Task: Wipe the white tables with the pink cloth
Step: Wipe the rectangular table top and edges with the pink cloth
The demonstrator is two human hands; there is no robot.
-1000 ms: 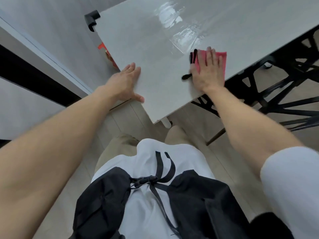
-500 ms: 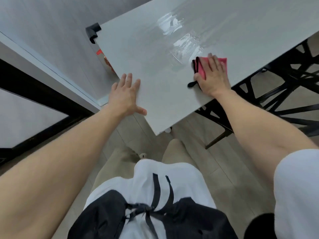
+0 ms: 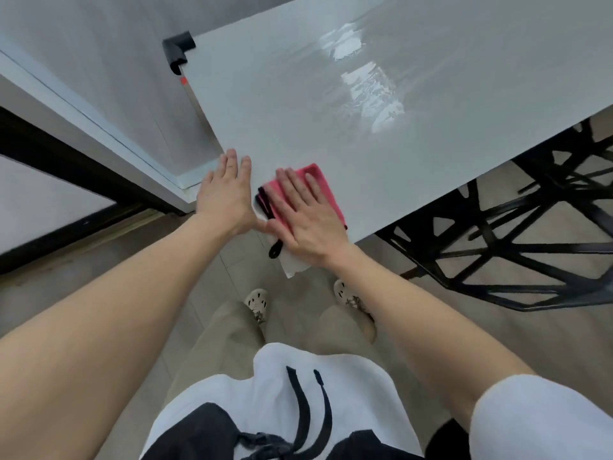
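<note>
Here the pink cloth (image 3: 320, 182) lies on the near corner of the white table (image 3: 331, 104), close to the edge. The right hand (image 3: 306, 222) rests flat on the cloth, with the fingers straight and a little spread, and covers most of it. A black loop (image 3: 274, 251) of the cloth hangs over the table edge beside the thumb. The left hand (image 3: 225, 197) lies flat just beside it, on the left edge of the same corner, fingers straight and close together. The two thumbs are very near; I cannot tell if they touch. Farther on the table there are shiny wet marks (image 3: 371, 97). A black corner guard (image 3: 177, 49) sits on the far left corner.
</note>
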